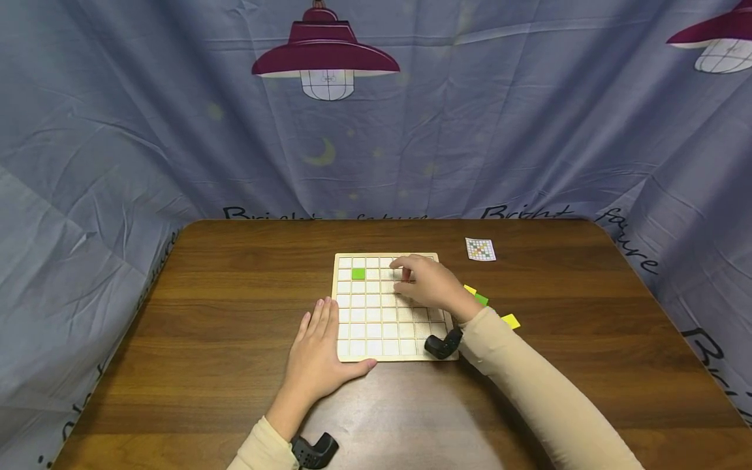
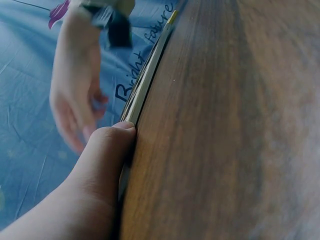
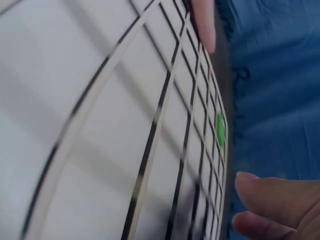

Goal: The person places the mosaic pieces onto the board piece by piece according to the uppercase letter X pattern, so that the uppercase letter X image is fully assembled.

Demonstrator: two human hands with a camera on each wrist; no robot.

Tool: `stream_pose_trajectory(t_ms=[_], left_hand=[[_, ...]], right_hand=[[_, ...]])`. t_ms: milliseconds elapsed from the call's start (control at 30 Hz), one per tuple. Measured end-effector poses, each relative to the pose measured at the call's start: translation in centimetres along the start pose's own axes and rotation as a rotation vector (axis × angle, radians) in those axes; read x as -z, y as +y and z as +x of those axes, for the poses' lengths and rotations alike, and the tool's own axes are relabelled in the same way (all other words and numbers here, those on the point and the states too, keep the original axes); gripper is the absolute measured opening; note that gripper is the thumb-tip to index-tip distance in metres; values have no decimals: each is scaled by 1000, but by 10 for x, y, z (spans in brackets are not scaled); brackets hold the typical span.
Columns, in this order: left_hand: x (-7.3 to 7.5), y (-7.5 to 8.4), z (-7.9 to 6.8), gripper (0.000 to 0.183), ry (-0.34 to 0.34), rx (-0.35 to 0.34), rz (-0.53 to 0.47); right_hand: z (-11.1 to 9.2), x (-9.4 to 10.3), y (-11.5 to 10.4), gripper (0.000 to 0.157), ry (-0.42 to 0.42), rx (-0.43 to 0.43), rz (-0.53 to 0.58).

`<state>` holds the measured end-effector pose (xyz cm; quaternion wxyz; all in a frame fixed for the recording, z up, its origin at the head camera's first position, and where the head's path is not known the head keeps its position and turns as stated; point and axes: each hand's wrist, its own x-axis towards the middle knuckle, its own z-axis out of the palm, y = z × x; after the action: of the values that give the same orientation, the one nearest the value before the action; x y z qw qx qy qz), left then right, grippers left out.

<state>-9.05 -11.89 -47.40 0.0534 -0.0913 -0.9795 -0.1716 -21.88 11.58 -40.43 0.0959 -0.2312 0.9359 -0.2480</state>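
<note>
A square board (image 1: 382,358) with a light wooden frame and a grid of white squares lies on the table. One green square tile (image 1: 358,273) sits in its grid near the far left corner. My left hand (image 1: 320,359) rests at the board's near left corner, fingers straight along the left side, thumb on the near edge. Over the far right part of the board hovers my right hand (image 1: 431,284), thumb and forefinger apart with nothing visible between them. In the right wrist view, two fingertips (image 3: 255,192) show above the grid.
Right of the board, partly behind the right arm, lie a yellow tile (image 1: 511,321), a green tile (image 1: 481,299) and another yellow piece (image 1: 469,289). A small card (image 1: 480,249) printed with a coloured grid lies farther back. Curtains (image 1: 376,143) hang behind the brown table (image 1: 252,294).
</note>
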Motion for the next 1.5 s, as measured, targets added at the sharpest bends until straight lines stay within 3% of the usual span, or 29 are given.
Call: stream_pose_trajectory(t_ms=[367, 600, 800, 1167, 1333, 1500], left_hand=[[0, -1, 0, 131, -4, 9, 9], [0, -1, -1, 130, 15, 8, 13], [-1, 0, -1, 130, 1, 13, 8], [-1, 1, 0, 130, 3, 6, 5], [-1, 1, 1, 130, 7, -1, 10], [0, 1, 1, 130, 5, -2, 10]], right_hand=[[-73, 32, 84, 37, 88, -116, -72], [-99, 36, 102, 42, 73, -180, -90], [-104, 29, 106, 32, 97, -179, -60], [-102, 25, 108, 20, 143, -240, 113], [-97, 27, 107, 20, 197, -248, 150], [-84, 26, 98, 20, 232, -203, 188]])
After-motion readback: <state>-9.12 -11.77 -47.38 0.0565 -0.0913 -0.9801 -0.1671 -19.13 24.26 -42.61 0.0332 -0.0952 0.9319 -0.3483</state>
